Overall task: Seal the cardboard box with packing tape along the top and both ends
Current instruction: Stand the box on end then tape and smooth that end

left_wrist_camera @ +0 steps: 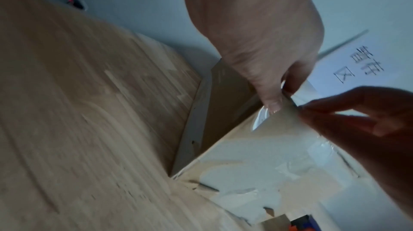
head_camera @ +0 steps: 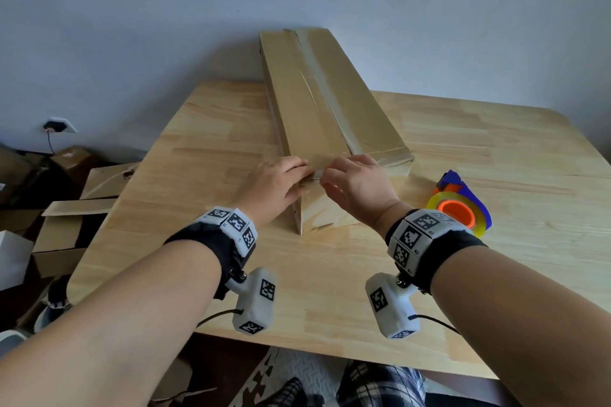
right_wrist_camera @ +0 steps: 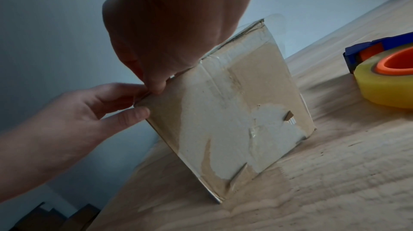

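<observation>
While the long cardboard box lies on the wooden table, both hands pinch clear tape at its near top edge: left hand, right hand. The tape dispenser sits just right; only the wrist views show that torn, taped end face.

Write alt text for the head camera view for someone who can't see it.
Two hands, left hand and right hand, meet at the near top edge of a long cardboard box, fingers pinching clear tape there. The box lies on a wooden table, and a tape dispenser sits to its right.
</observation>
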